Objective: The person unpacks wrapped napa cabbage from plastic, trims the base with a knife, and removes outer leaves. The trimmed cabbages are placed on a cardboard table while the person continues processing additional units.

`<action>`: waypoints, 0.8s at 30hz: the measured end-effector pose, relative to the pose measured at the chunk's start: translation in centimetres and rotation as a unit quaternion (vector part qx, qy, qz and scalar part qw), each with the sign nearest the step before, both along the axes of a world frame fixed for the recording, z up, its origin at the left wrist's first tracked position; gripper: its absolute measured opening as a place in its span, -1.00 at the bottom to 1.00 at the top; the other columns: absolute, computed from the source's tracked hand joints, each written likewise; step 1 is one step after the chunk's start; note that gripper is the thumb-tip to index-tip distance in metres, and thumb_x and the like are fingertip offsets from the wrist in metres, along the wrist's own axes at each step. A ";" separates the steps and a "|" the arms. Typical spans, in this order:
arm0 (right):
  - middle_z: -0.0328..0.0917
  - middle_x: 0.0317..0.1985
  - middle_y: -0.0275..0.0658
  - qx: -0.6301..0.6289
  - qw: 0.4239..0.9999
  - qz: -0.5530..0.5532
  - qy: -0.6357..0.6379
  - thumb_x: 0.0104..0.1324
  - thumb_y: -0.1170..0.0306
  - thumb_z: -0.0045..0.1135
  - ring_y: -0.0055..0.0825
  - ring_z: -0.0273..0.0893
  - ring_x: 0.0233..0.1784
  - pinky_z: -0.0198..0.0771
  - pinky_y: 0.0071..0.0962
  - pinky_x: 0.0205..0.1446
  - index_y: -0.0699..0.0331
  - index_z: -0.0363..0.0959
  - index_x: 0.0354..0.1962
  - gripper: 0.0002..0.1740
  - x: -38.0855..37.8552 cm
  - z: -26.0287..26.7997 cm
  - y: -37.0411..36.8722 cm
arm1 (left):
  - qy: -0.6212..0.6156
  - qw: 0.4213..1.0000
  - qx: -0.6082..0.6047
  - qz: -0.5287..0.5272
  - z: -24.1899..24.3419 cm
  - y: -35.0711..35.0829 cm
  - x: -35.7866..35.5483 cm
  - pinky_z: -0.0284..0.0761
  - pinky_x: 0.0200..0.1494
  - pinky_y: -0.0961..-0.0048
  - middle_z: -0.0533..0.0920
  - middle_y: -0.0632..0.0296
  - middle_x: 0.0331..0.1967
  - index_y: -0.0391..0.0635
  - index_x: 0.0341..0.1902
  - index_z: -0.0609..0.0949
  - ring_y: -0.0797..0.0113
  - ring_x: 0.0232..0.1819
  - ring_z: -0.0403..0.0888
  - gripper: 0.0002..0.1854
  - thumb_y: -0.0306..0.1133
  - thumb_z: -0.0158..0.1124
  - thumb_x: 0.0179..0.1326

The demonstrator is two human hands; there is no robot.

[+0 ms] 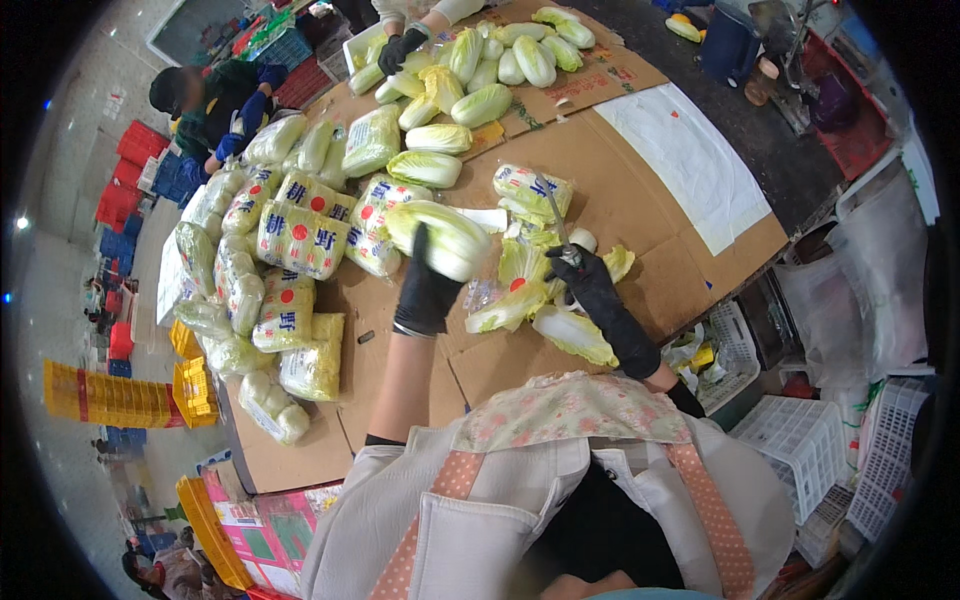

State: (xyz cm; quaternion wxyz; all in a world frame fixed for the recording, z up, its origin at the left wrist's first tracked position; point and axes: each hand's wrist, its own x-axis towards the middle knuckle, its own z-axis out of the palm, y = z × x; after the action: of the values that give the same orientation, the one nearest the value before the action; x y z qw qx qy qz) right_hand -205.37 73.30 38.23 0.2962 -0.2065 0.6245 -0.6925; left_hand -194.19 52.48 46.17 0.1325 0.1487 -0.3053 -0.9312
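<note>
My left hand (429, 289), in a black glove, holds a napa cabbage (442, 236) above the cardboard-covered table. My right hand (589, 281), also gloved in black, grips a knife (553, 206) whose blade points away from me. Loose cabbage leaves (574, 334) lie beneath and beside my right hand. Just beyond it sits a cabbage in printed wrap (532, 191). Left of my left hand, bagged cabbages (302, 236) are piled, several in printed film. Unwrapped cabbages (480, 105) lie at the table's far side.
Across the table, a co-worker's gloved hand (401, 51) touches the cabbages; another person (225, 112) works at the far left. A white sheet (686, 161) lies on the cardboard (637, 195) at right. White plastic baskets (791, 450) stand at my lower right, yellow crates (112, 394) at left.
</note>
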 end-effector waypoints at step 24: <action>0.39 -0.05 -0.29 -0.090 0.983 -0.161 0.020 0.02 0.48 0.26 -0.66 0.40 -0.22 0.39 -0.70 -0.38 0.23 0.16 0.14 -0.30 4.5 2.1 -1.7 | -0.081 0.844 -0.499 0.176 -3.8 6.0 -2.0 0.41 -0.11 0.51 0.51 0.20 -0.13 -0.21 0.00 0.39 0.45 -0.15 0.47 -0.53 -0.65 0.21 -0.06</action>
State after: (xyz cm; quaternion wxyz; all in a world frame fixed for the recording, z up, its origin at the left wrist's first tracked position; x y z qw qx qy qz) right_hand -200.86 71.57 40.33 0.1487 -0.1431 0.5907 -0.7800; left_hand -196.21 58.45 42.38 0.3254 0.1886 -0.7073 -0.5985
